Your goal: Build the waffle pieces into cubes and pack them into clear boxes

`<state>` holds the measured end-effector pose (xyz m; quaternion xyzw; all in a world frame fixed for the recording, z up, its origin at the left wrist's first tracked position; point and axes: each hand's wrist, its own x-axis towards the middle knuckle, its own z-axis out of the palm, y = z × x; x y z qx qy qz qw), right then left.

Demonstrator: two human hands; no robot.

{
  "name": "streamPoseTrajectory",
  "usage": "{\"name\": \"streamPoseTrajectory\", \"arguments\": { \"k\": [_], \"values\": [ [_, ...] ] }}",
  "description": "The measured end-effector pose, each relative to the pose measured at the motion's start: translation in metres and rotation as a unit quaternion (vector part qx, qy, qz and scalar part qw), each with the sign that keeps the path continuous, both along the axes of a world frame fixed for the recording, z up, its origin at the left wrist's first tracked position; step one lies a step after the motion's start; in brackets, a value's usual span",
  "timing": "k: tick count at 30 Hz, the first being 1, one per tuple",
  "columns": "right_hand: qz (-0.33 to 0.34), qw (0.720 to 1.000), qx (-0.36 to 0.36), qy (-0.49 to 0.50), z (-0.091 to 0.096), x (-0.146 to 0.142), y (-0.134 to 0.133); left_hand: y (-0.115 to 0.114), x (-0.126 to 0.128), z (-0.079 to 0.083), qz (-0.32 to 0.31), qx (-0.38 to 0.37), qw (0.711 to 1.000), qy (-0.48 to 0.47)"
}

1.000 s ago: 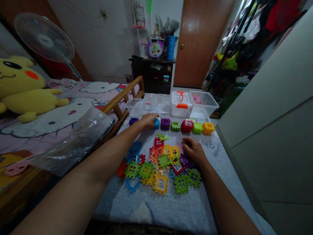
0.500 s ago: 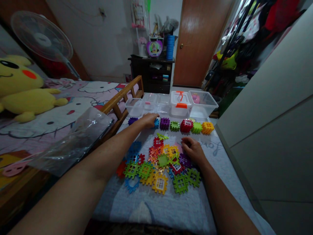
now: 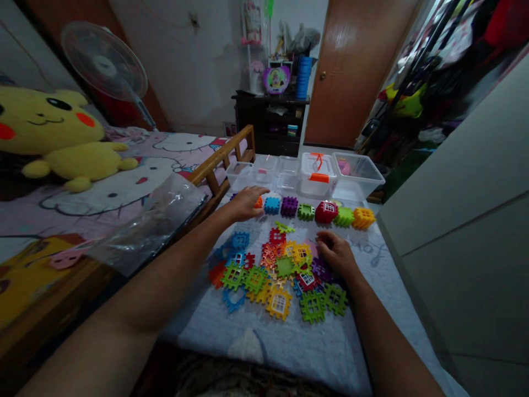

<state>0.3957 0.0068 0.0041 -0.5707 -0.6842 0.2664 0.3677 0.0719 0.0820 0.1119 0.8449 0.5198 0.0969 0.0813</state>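
Observation:
A row of small plastic cubes stands on the pale cloth (image 3: 289, 342): blue (image 3: 271, 205), purple (image 3: 289, 206), green (image 3: 306, 212), red (image 3: 326, 212), lime (image 3: 344, 216) and orange (image 3: 363, 218). My left hand (image 3: 243, 203) lies palm down at the row's left end, its fingers curled over an orange block (image 3: 258, 202). Nearer me lies a pile of flat coloured window tiles (image 3: 276, 273). My right hand (image 3: 336, 252) rests on the pile's right edge beside a purple tile (image 3: 320, 268), fingers loosely bent and nothing seen in them.
Several clear plastic boxes (image 3: 355, 176) stand behind the row, one with an orange latch. A crumpled clear bag (image 3: 152, 220) lies over the wooden bed rail (image 3: 219, 160) on the left. A yellow plush toy (image 3: 61, 138) and a fan (image 3: 103, 60) are further left. A grey cabinet side (image 3: 454, 209) closes the right.
My left hand has slid a little to the left off the blue cube, and an orange block now shows under its fingertips. My right hand has stayed on the pile. The view has shifted.

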Motion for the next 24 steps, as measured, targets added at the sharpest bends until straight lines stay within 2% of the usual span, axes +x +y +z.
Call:
{"name": "streamPoseTrajectory", "arguments": {
  "k": [3,7,9,12,16,24],
  "values": [
    [0.003,1.0,0.007,-0.006,0.002,0.0,0.0,-0.033,-0.033,-0.005,0.008,-0.041,0.999,-0.004],
    [0.001,1.0,0.009,-0.006,0.002,0.0,0.001,-0.073,-0.068,-0.025,0.038,-0.125,0.991,0.007],
    [0.001,1.0,0.009,-0.003,0.001,0.0,0.001,-0.09,-0.075,-0.035,0.053,-0.147,0.988,0.002],
    [0.002,1.0,0.005,0.001,0.0,0.001,0.001,-0.106,-0.073,-0.046,0.075,-0.146,0.986,-0.023],
    [0.0,1.0,-0.002,0.004,0.001,0.0,0.0,-0.111,-0.058,-0.055,0.113,-0.137,0.982,-0.067],
    [0.002,1.0,0.014,-0.005,0.002,0.001,0.0,-0.096,-0.04,-0.066,0.137,-0.136,0.966,-0.172]
  ]
}}
